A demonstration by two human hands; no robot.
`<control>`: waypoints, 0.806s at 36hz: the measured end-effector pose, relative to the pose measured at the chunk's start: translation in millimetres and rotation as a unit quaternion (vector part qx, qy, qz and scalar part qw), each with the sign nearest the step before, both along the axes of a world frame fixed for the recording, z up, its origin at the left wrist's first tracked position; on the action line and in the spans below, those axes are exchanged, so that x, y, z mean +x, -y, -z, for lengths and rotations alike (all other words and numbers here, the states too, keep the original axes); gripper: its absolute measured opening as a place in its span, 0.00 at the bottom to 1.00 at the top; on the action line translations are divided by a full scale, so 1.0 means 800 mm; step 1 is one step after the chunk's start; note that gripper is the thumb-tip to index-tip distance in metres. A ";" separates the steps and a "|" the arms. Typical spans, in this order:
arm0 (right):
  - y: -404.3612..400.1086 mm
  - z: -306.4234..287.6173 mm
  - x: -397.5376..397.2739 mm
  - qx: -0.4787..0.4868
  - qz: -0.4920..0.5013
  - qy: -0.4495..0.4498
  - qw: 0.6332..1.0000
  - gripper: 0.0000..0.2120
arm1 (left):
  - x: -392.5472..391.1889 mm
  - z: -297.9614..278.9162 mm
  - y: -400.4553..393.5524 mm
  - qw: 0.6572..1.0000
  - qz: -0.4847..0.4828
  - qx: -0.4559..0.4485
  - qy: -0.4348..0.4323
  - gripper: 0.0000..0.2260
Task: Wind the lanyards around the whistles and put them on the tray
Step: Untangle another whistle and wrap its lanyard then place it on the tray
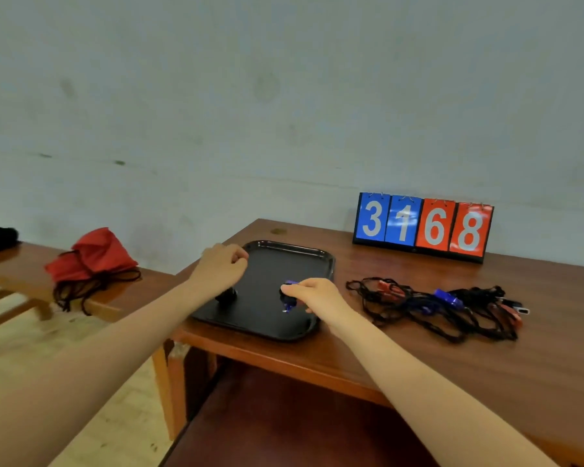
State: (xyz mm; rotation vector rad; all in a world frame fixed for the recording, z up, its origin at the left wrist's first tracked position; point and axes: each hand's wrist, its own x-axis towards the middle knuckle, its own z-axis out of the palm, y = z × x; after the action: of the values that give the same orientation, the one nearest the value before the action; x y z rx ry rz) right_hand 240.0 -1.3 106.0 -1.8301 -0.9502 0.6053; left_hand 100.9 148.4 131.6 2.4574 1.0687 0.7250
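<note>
A brown wooden worktop fills the lower right of the frame, with a lower wooden bench at the left edge. On the bench lie a red drawstring bag and, at the far left, a dark object too cut off to identify. A flip scoreboard stands at the back of the worktop, right of centre, showing 3 and 1 on blue cards and 6 and 8 on red. A black tray sits near the worktop's left corner, centre frame. To its right lies a tangled pile of whistles and lanyards, black cords mixed with red and blue pieces. The left hand hangs over the tray's upper left edge, its fingers curled; whether they hold anything cannot be told. The right hand pinches a blue whistle, wrapped in dark cord, just above the tray's middle. A small black bundle rests on the tray's left side.
</note>
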 end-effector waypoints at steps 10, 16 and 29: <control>-0.076 0.028 -0.049 -0.039 0.034 0.136 0.989 0.18 | -0.070 0.091 -0.033 0.993 -0.105 -0.021 0.043 0.16; -0.084 0.033 -0.053 -0.068 0.052 0.221 0.972 0.18 | -0.065 0.099 -0.031 0.991 -0.120 0.017 0.060 0.16; -0.021 -0.005 -0.005 -0.033 0.029 0.252 0.967 0.14 | -0.043 0.053 -0.017 0.996 -0.053 0.066 0.018 0.18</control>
State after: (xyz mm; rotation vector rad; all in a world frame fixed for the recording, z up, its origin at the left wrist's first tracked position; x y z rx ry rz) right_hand 235.9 15.4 110.3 -2.1114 -1.2106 0.1284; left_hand 66.4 162.2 89.1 2.5017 1.1809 0.8972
